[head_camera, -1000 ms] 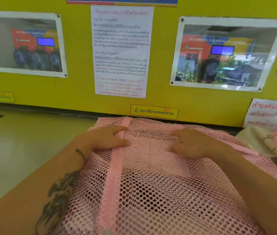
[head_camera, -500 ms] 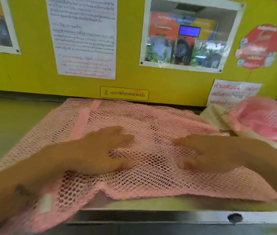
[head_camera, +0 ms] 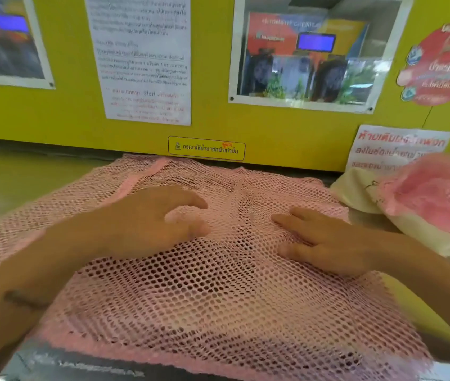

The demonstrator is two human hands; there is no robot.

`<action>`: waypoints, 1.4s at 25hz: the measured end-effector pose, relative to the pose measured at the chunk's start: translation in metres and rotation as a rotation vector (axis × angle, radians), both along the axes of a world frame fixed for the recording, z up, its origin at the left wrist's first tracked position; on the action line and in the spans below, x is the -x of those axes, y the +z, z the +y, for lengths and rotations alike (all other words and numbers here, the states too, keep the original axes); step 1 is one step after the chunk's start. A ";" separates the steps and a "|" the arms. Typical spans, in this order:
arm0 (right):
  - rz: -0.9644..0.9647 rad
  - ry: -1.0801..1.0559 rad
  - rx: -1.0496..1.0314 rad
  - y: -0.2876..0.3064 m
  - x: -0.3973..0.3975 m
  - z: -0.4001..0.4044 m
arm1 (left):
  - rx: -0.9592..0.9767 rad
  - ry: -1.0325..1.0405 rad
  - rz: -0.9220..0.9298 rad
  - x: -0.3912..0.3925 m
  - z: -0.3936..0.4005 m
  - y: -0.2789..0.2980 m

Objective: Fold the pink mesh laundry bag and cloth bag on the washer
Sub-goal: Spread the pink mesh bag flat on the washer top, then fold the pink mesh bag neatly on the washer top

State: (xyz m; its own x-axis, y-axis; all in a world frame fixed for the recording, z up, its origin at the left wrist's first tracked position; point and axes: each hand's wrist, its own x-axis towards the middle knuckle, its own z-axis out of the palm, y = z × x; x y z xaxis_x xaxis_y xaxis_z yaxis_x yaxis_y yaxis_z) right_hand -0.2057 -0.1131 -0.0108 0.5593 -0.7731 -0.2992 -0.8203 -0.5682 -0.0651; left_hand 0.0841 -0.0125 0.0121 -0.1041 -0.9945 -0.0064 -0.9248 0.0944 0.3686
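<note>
Yellow wall [head_camera: 287, 138] is filling the back of the view, carrying a white notice [head_camera: 141, 59], two framed pictures and a small yellow label [head_camera: 206, 148]. Below it the washer [head_camera: 26, 177] top is lying flat, its dark front edge showing at the bottom. The mesh bag [head_camera: 218, 298] is lying spread across that top, its long axis running left to right; its far edge is touching the foot of the wall and its near edge is hanging just over the washer's front. To the right, the cream cloth bag [head_camera: 356, 191] is lying just beside the mesh bag, with a bunched pink mesh [head_camera: 433, 193] on top of it. The left hand [head_camera: 147, 224] is resting on the mesh bag, fingers loosely bent, gripping nothing. The right hand [head_camera: 325, 240] is pressing flat on it, fingers straight.
</note>
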 end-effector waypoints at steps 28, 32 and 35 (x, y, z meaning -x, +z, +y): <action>0.021 0.118 -0.063 0.001 -0.070 -0.070 | -0.023 0.729 -0.239 -0.112 0.032 -0.053; 0.069 0.116 -0.045 0.003 -0.048 -0.055 | -0.021 0.734 -0.234 -0.111 0.033 -0.050; 0.038 0.145 -0.011 0.002 -0.026 -0.049 | 0.027 0.772 -0.122 -0.095 0.033 -0.037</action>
